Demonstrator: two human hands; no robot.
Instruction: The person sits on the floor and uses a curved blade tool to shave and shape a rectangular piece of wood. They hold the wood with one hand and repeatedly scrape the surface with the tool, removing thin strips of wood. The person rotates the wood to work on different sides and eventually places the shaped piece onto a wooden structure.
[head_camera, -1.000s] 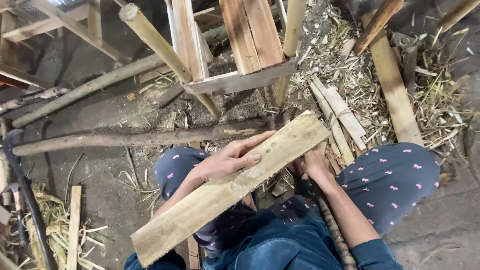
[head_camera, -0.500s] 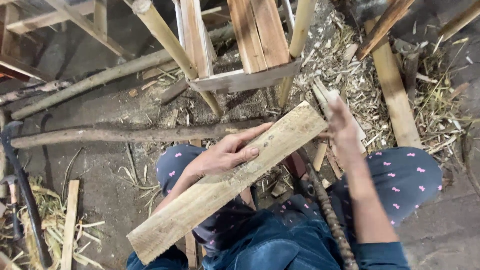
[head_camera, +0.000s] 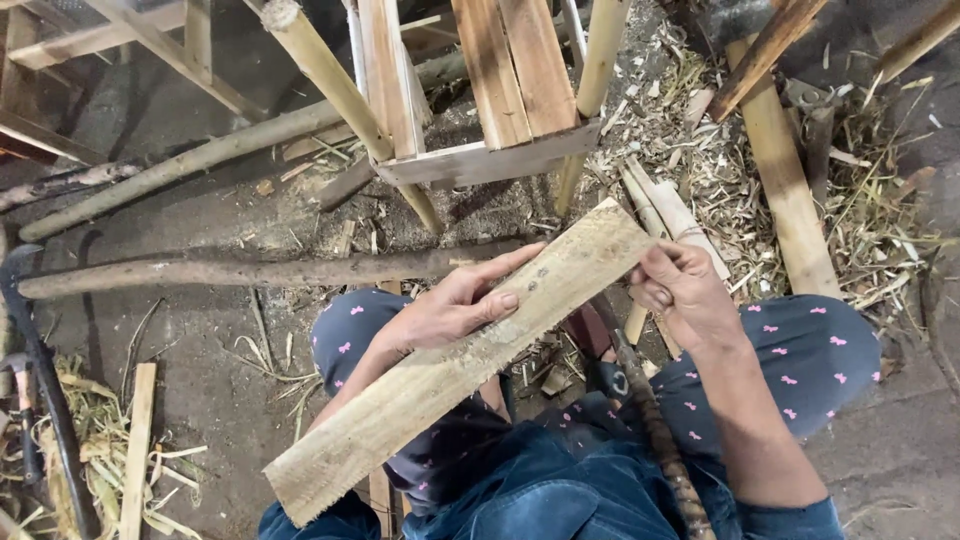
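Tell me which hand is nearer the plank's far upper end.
Right. The right hand grips beside the far end of the plank; the left hand lies flat on the plank's middle.

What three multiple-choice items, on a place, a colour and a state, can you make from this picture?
1. Where does the wooden board lie?
A. across the person's knees
B. on a shelf
C. inside a bucket

2. What colour are the small marks on the dark trousers?
A. yellow
B. pink
C. green

3. How does the left hand meet the board?
A. flat on its top face
B. far from it
C. under it

Answers: 1 A, it slants over both knees. 2 B, the marks are pink. 3 A, its fingers lie on top; the right hand is at the board's far end.
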